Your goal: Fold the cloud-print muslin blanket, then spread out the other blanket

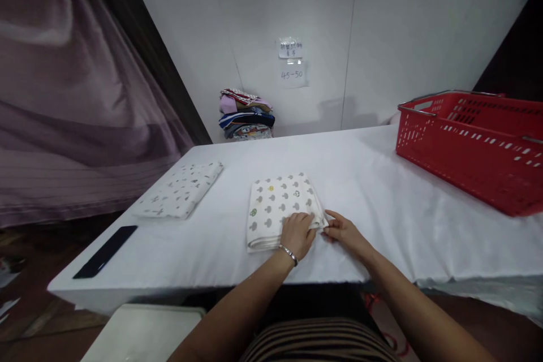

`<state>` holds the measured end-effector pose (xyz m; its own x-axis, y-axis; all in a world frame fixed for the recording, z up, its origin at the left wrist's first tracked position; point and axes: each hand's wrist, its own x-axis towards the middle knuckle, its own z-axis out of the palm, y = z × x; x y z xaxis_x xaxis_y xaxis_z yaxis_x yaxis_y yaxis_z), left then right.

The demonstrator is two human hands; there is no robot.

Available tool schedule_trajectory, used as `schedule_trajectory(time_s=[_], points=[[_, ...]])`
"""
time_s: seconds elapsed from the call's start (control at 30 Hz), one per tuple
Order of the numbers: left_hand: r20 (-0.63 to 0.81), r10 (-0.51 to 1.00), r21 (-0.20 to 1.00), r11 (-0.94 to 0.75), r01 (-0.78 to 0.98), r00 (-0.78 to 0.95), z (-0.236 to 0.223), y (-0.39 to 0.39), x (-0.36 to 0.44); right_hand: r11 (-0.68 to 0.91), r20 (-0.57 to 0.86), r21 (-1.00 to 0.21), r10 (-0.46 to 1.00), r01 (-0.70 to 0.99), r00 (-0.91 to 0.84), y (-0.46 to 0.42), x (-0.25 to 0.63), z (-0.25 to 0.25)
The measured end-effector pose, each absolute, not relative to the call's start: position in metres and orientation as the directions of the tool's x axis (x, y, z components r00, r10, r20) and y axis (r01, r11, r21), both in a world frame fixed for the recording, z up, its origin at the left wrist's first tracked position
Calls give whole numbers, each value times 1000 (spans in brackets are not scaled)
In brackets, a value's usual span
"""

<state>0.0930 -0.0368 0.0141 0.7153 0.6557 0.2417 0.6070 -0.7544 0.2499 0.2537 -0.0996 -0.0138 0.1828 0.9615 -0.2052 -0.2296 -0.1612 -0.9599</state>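
Observation:
A folded white cloth (275,198) printed with small grey, green and yellow tree-like shapes lies near the front of the table. My left hand (297,233), with a silver bracelet at its wrist, rests on the cloth's near right part, its fingertips curled at the layered edge. At the cloth's right corner, my right hand (339,230) pinches the edge between thumb and fingers. What the left fingertips grip, if anything, is partly hidden under the hand.
A second folded printed cloth (180,189) lies left, with a flat dark rectangular object (106,251) nearer the table's edge. A red plastic basket (462,153) with metal handles stands right. Stacked folded fabrics (246,116) are by the wall behind the white-covered table (339,158).

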Motion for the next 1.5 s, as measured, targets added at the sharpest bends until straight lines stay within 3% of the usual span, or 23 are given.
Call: schedule_trajectory(time_s=[0.3, 0.73, 0.97, 1.1, 1.23, 1.3, 1.4, 1.5], points=[[240, 688, 296, -724, 623, 685, 16, -36, 94, -210, -283, -932, 932, -296, 228, -98, 254, -13], [200, 636, 135, -772, 622, 746, 12, -49, 101, -172, -227, -961, 938, -217, 260, -95, 253, -21], [215, 631, 204, -776, 597, 746, 15, -53, 96, -220, -197, -974, 939, 51, 281, -88, 245, -15], [252, 586, 270, -807, 525, 770, 17, -46, 76, -245, -222, -968, 940, 60, 260, -84, 244, -21], [305, 706, 280, -708, 649, 639, 22, -25, 38, -283, -231, -936, 942, 208, 242, -86, 252, -28], [302, 789, 250, -607, 754, 535, 21, -13, 18, -245, -151, -880, 957, 406, 249, -87, 255, -25], [223, 886, 213, -451, 866, 407, 10, -3, -1, -67, 132, -722, 964, 688, 232, -86, 245, -8], [184, 915, 218, -394, 893, 359, -8, 0, -5, 136, 329, -609, 940, 781, 94, -74, 217, 17]])
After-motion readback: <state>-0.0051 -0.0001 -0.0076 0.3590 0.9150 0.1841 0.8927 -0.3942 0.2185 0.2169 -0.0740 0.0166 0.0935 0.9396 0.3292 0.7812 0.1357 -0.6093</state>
